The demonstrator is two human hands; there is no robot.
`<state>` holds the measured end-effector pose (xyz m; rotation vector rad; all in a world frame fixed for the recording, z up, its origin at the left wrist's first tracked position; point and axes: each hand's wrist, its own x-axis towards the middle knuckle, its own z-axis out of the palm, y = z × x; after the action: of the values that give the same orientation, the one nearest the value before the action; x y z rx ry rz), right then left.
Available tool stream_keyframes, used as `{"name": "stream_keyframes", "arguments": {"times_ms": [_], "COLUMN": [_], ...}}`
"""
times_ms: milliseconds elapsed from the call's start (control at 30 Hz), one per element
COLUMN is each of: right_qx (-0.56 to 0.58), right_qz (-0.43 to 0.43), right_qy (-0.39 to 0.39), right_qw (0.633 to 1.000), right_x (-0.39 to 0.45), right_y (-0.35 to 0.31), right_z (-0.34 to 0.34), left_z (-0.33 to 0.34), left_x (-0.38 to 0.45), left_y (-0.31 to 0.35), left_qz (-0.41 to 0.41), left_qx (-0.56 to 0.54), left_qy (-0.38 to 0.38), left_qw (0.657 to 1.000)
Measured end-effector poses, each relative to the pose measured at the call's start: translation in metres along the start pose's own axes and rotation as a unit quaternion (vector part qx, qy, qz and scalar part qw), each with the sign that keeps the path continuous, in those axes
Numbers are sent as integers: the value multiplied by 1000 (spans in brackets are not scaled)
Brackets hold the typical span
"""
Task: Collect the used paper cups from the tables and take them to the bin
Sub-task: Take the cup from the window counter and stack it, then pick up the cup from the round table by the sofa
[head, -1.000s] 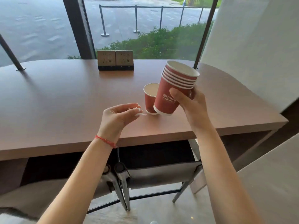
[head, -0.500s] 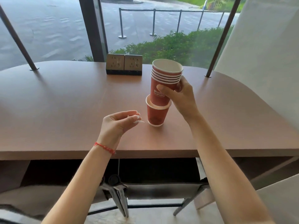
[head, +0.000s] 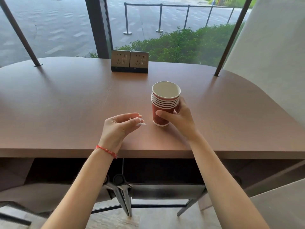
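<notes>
At frame centre, the right hand [head: 179,119] gripped a stack of red paper cups [head: 165,103] standing on the brown table [head: 66,100]. The left hand [head: 118,128] pinched a small clear wrapper [head: 141,124].

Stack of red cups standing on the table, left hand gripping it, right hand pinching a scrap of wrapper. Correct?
Hands are swapped. The head view shows the right hand gripping the stack of red cups on the table; the left hand pinches the scrap of wrapper.
</notes>
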<state>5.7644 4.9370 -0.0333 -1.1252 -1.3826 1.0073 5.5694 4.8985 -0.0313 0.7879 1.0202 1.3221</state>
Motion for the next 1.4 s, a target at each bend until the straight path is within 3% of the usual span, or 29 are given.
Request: {"name": "stream_keyframes", "arguments": {"times_ms": [533,700,1000,1233,1400], "right_qx": [47,91,10,-4,3], "right_qz": [35,45,60,81,92], "right_qy": [101,178,308,421,518], "right_qw": [993,979,950,904,850], "right_x": [-72,-124,-225,-323,-417], "right_y": [-27,-31,-23,-11,-14], "right_z": [-8,-20,-50,-69,-75], "left_z": [2,13,51,77,98], "left_x": [-13,-19,-65,-123,-186], "left_y": [-8,-18,-52,-93,-127], "left_qz": [-27,-33,-68,-86,-129], "left_qx": [5,23,80,168,209], "left_qy": [-80,-144,-274,-341,-416], "left_qw": [996,989,956,921,876]}}
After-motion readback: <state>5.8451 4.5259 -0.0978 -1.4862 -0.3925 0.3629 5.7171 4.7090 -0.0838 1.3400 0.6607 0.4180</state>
